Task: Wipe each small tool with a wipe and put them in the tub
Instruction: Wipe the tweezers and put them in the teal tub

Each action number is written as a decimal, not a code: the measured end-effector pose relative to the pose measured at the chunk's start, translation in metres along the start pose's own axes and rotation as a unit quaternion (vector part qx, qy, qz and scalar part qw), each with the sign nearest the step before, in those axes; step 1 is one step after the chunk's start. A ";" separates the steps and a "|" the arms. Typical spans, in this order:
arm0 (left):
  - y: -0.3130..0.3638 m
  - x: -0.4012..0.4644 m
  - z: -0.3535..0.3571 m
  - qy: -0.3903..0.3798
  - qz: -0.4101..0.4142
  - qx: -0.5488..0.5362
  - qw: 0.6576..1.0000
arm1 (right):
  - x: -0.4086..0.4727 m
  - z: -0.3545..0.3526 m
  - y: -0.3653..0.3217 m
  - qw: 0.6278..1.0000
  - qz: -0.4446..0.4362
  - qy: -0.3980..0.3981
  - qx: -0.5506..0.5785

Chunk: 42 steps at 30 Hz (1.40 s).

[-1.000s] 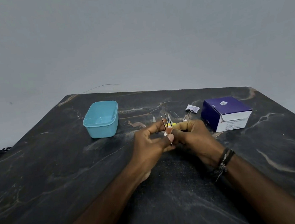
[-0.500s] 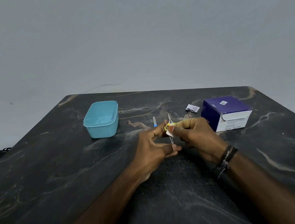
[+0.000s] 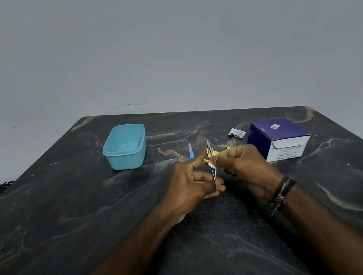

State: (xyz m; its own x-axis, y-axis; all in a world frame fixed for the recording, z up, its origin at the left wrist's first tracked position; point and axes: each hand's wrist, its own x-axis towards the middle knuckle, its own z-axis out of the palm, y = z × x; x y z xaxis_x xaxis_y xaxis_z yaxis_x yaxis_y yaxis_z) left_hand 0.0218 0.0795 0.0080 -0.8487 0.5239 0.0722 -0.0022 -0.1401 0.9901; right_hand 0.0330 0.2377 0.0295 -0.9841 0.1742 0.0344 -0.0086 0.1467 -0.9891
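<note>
Two bare forearms are seen, no sleeves reaching into view. The left hand [image 3: 189, 182] is worn plain, with no ring or band shown. At the wrist of the right hand [image 3: 246, 168], dark bracelets [image 3: 282, 190] are stacked together, corded or beaded, and a small loose end is seen trailing from them.

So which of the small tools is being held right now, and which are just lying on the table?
The thin metal tweezers, pinched between left hand and right hand with the white wipe. The blue-handled tool and yellow-handled scissors lie untouched behind.
</note>
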 end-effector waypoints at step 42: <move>0.004 0.003 -0.003 0.158 0.028 0.064 0.985 | -0.003 0.012 0.005 0.999 -0.020 -0.017 0.024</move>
State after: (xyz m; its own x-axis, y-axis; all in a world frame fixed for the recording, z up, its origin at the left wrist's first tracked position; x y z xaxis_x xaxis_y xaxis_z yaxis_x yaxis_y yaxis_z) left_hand 0.0179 0.0783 0.0122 -0.9678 0.2282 0.1062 0.0989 -0.0430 0.9942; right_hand 0.0341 0.2267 0.0224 -0.9882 0.1360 0.0704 -0.0561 0.1066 -0.9927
